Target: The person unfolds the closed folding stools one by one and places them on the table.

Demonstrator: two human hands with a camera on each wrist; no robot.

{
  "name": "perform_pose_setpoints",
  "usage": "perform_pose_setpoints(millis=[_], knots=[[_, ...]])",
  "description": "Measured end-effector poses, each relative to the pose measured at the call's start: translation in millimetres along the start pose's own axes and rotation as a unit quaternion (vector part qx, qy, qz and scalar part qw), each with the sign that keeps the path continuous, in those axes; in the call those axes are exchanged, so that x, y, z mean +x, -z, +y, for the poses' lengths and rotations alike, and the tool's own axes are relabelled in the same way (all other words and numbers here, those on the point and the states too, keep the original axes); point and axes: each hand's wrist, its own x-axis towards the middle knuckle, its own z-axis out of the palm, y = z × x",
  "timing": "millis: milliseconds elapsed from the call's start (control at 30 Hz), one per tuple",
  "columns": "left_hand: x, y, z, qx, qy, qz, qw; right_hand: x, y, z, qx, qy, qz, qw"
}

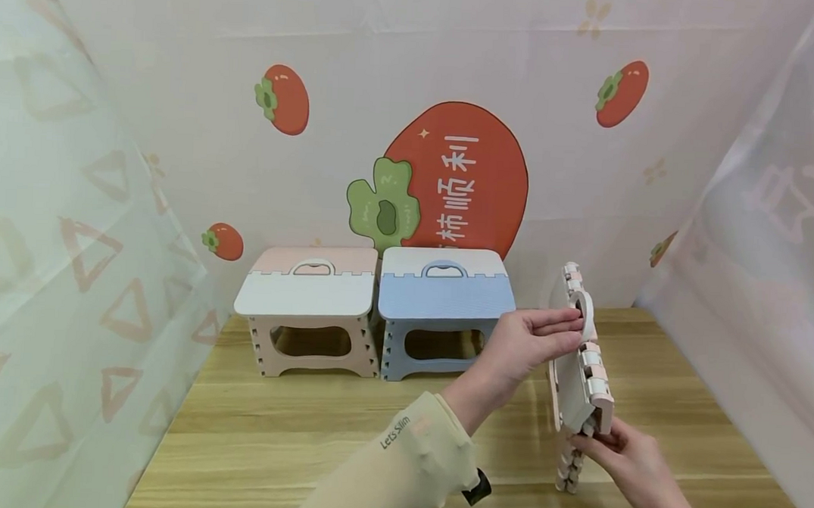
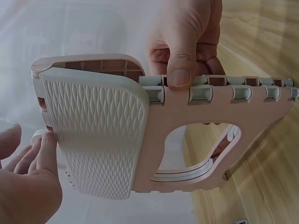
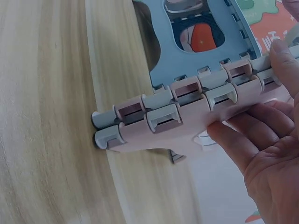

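A pink-and-white folding stool [image 1: 571, 390] stands on edge at the right, partly folded, its textured white seat panel [image 2: 96, 135] angled against the pink leg frame [image 2: 156, 123]. At its white carry handle [image 1: 590, 315], my left hand [image 1: 501, 357] touches with extended fingertips; in the left wrist view the thumb [image 2: 9, 140] stands apart from them. My right hand [image 1: 633, 465] grips the hinged leg edge [image 3: 182, 95] lower down. Its thumb [image 2: 181, 70] presses on that edge while the fingers [image 3: 238, 144] go to the other side.
Behind, to the left, a pink-and-white stool [image 1: 305, 303] and a blue-and-white stool [image 1: 446, 301] stand unfolded side by side. They are on a wood-grain table [image 1: 290, 431], below a pale backdrop [image 1: 361, 55] printed with red persimmons. Pale sheets hang along both sides.
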Motion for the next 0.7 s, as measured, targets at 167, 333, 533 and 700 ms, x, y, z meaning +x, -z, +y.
perform_pose_setpoints(millis=[167,333,533,700], knots=[[-0.6,-1.1,-1.6,0.023,-0.015,-0.030,0.9992,1.0,-3,-1,0.014,-0.013,-0.001,0.9998],[-3.8,-3.4,-4.6,0.035,-0.026,-0.048,0.9979,1.7,-3,-1,0.012,-0.029,-0.010,0.9995],[-11.7,-5.4,-11.3,0.050,-0.033,-0.033,0.9976,1.5,-2,0,0.000,-0.040,-0.016,0.9991],[-19.7,-2.6,-21.9,0.073,-0.045,-0.011,0.9963,1.6,-2,1,0.005,-0.047,-0.022,0.9987]])
